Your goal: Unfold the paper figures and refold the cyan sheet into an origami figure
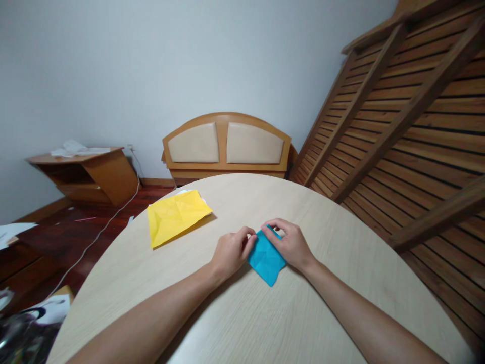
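A small sheet of blue folding paper (266, 258) with crease lines is held just above the table, one corner pointing toward me. My left hand (234, 249) is closed, thumb and forefinger pinching the paper's upper left edge. Across the upper right edge, my right hand (288, 241) grips the sheet, thumb on top and fingers curled behind it. Part of the far corner is hidden by the fingers. To the left on the table lies a larger creased yellow paper (178, 215), with some white showing beneath its far edge.
The round pale table (242, 323) has its curved far edge before a wooden headboard (226, 117). A slatted wooden frame (417, 111) leans at the right. At the left stand a low cabinet (113, 177) and a white cord (108, 225) on the dark floor.
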Demonstrator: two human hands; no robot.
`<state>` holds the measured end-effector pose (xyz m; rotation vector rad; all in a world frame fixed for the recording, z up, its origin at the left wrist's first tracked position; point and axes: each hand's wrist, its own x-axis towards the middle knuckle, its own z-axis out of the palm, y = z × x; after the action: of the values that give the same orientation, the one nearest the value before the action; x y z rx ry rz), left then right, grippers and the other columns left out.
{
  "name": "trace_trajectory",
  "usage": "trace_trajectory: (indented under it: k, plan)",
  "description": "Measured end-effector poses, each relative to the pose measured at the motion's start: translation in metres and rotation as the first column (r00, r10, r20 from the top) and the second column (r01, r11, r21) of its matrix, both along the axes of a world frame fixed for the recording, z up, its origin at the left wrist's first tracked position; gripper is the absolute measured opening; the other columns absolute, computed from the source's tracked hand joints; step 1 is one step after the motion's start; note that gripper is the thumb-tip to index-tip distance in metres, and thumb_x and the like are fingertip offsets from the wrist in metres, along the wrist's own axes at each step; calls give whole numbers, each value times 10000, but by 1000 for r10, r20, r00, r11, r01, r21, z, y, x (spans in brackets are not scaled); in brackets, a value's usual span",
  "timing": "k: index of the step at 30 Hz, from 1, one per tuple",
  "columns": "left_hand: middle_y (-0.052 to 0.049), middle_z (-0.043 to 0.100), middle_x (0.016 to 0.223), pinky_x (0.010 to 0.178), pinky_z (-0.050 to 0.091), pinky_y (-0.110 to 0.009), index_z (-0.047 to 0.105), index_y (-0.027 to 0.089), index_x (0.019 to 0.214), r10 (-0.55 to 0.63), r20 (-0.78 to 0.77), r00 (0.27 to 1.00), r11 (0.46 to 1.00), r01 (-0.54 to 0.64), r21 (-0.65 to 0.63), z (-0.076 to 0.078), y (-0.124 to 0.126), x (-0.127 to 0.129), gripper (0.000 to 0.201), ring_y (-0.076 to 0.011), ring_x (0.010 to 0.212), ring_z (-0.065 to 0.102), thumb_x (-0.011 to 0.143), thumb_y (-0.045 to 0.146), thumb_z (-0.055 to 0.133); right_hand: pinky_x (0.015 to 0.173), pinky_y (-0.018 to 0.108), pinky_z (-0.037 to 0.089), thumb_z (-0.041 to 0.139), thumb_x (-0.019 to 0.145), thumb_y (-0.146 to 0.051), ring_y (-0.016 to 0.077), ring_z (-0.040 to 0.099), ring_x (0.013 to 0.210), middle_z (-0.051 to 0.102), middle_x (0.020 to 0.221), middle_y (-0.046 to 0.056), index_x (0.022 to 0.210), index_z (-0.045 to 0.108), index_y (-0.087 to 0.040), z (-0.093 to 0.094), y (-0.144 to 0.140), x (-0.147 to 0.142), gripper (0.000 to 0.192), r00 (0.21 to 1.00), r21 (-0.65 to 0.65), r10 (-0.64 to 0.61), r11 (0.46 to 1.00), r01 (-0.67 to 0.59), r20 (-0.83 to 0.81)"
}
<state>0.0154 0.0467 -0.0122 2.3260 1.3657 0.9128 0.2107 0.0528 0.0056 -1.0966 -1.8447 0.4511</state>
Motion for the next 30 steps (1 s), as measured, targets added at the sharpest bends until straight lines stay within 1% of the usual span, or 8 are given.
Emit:
trace_trajectory:
  k: [3,8,11,16,20,25,28,30]
  plan:
    - [0,665,638,547,348,-238,660,193,1028,-31,17,999,999,31,-26,1,-1,0,273,-142,546,575,1001,373,456,772,317,492,587,940,-368,203,643,809,710,839,34,850,688,-208,-1,0,-1,209,999,-55,35,998,-37,-33]
    - [7,669,641,535,338,-233,686,203,1020,-51,42,998,993,55,-107,6,0,1,260,-137,539,565,986,375,493,723,305,494,609,916,-400,207,645,789,706,806,32,827,698,-199,-4,6,9,237,989,-191,90,975,-112,-120]
    - [-2,686,659,541,342,-237,708,207,990,-54,39,998,991,58,-118,7,1,1,267,-141,553,577,981,379,504,729,308,491,625,899,-415,210,644,791,708,804,36,808,703,-192,-6,9,12,253,982,-225,96,965,-132,-162]
    - [-26,718,718,559,371,-240,729,195,1004,-37,62,997,992,44,-121,7,2,-3,298,-150,597,609,978,373,491,654,289,473,579,927,-476,194,618,733,676,776,20,879,679,-203,-11,10,12,295,986,-227,63,969,-98,-157]
    - [-20,706,685,549,358,-233,731,191,1032,-58,77,995,989,68,-134,7,3,-5,303,-144,574,593,973,382,503,586,276,438,574,934,-488,175,587,650,653,725,7,915,690,-205,-14,11,13,307,992,-238,58,968,-83,-109]
    - [-16,688,641,528,354,-231,731,187,1046,-62,84,995,983,75,-167,8,3,-3,324,-147,556,583,972,404,501,559,279,422,583,925,-498,172,577,626,655,710,10,919,704,-203,-17,15,17,319,995,-243,44,968,-65,-90]
    - [-26,704,668,538,371,-238,738,193,1038,-33,65,997,985,43,-164,7,5,-4,327,-156,580,605,973,398,490,556,284,434,578,929,-490,180,588,617,652,689,4,980,709,-212,-17,16,20,312,999,-242,28,970,-37,-43]
    - [-36,725,710,566,394,-250,743,200,1027,21,29,999,989,-16,-148,6,8,-7,316,-169,614,630,973,380,489,596,302,463,570,941,-448,188,608,639,680,746,14,1046,703,-223,-15,15,21,282,998,-181,-39,982,46,41]
